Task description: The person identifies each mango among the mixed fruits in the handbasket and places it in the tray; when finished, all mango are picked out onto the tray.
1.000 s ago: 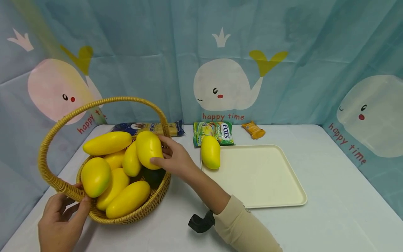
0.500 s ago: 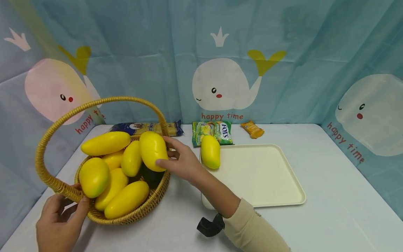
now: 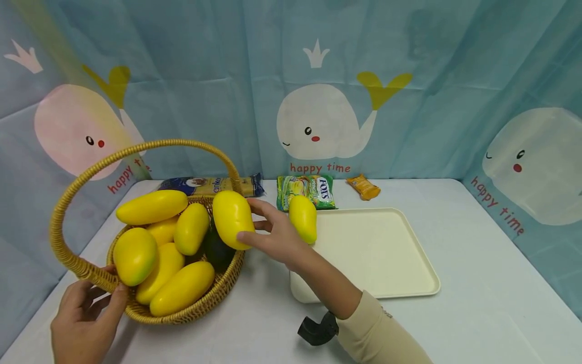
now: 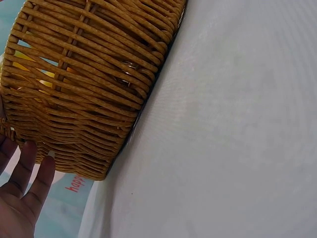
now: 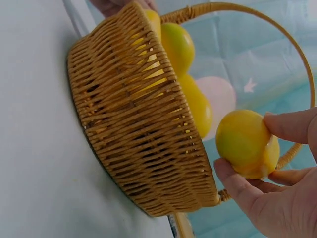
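Gripping the basket (image 3: 223,290) at the far left, our left hand (image 3: 86,316) has its thumb on the rim and its fingers bent round the outside, close to the foot of the tall handle (image 3: 176,143). In the left wrist view we see three of those fingers against the weave. Behind, on the blue curtain (image 3: 254,76), we have a pinkish whale print (image 3: 68,126). Inside the basket we count six yellow mangoes (image 3: 183,288); one at the left is tinged green, and a long one lies across the far left rim. A dark green thing (image 3: 218,250) sits low at the basket's right side, partly hidden. Beyond the basket a blue packet (image 3: 200,185) lies along the back of the table.

Next comes the held mango (image 3: 233,220), raised above the basket's right rim, its body spreading the fingers and thumb of our right hand (image 3: 279,237), which pinch it firmly from the right. Past that hand we find a green packet (image 3: 325,189), and in front of it another mango (image 3: 302,219) lying over the far left corner of the cream tray (image 3: 373,253). A black fitting (image 3: 318,328) shows beside our beige sleeve (image 3: 377,331). Behind the tray lies a small orange packet (image 3: 364,187), and farthest right we see a white whale print (image 3: 541,167).
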### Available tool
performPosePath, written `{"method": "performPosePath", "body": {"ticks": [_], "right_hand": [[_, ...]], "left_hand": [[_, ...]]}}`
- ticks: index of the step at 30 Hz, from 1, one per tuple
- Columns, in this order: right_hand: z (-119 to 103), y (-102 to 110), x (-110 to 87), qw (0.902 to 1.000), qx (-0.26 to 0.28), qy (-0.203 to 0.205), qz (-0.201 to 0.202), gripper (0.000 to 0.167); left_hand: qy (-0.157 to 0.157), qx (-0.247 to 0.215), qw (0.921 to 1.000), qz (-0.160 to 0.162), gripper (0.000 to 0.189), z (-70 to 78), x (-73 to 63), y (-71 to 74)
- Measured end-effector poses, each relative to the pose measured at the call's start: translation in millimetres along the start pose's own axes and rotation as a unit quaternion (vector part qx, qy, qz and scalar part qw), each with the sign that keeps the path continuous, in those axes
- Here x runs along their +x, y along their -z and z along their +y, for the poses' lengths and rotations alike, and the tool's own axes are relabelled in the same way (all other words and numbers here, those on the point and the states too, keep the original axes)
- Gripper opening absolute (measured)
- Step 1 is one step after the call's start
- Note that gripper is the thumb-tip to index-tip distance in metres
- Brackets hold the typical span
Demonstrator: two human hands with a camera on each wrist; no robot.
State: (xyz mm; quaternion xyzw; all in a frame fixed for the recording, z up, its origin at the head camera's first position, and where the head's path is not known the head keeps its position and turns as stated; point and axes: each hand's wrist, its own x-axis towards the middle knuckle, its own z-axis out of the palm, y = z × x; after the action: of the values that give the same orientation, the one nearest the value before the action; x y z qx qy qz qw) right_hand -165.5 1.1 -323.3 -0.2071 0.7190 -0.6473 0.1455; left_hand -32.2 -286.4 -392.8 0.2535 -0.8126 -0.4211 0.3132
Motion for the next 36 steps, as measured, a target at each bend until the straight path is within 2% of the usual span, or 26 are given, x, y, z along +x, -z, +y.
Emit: {"method": "performPosePath", "body": {"ticks": [13, 27, 36], "right_hand": [[9.1, 29.8, -11.4, 0.9993, -0.019, -0.012, 0.029, 0.07], [16.6, 67.0, -22.2, 0.9953, -0.032, -0.032, 0.085, 0.069], [16.5, 99.2, -19.6, 0.9908, -0.018, -0.065, 0.117, 0.073]], "left_hand": [[-0.008, -0.002, 1.0, -0.002, 0.04, 1.9, 1.1, 0.5], [0.019, 0.013, 0.9997, -0.005, 0.044, -0.9, 2.5, -1.2], [-0.01, -0.001, 0.9999, 0.006, 0.04, -0.2, 1.9, 0.4]]}}
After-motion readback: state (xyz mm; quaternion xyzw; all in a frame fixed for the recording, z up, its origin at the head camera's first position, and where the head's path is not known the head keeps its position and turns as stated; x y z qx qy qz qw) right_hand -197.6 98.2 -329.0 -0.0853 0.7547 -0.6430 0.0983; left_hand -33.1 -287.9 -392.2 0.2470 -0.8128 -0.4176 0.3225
